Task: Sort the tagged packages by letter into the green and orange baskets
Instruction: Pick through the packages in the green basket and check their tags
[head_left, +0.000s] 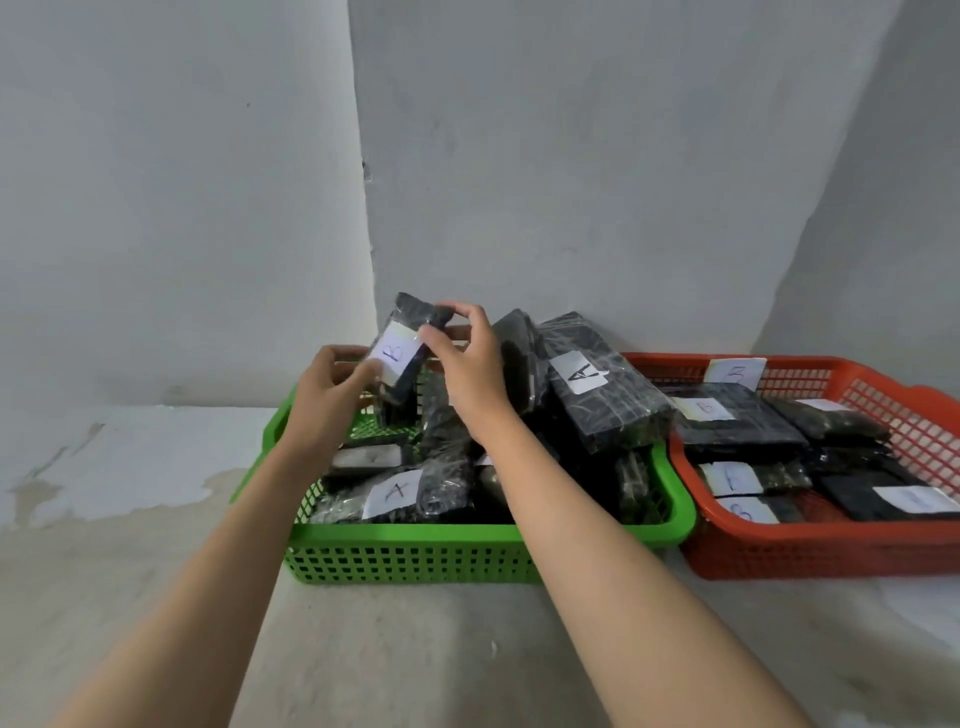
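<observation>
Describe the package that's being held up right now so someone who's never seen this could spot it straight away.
Start at the green basket, left of the orange basket. Above its far left corner, the left hand and right hand hold up one dark plastic-wrapped package, tilted. Its white tag reads B, while the tags readable on packages lying in the green basket read A, and it alone is lifted clear.

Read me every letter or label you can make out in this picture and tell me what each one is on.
"B": white tag on the held package, gripped by the left hand and right hand.
"A": tag on the tilted package in the green basket.
"A": tag on the front package there.
"B": tag on the orange basket.
Tags on the packages inside look like "B", but are blurred.
</observation>
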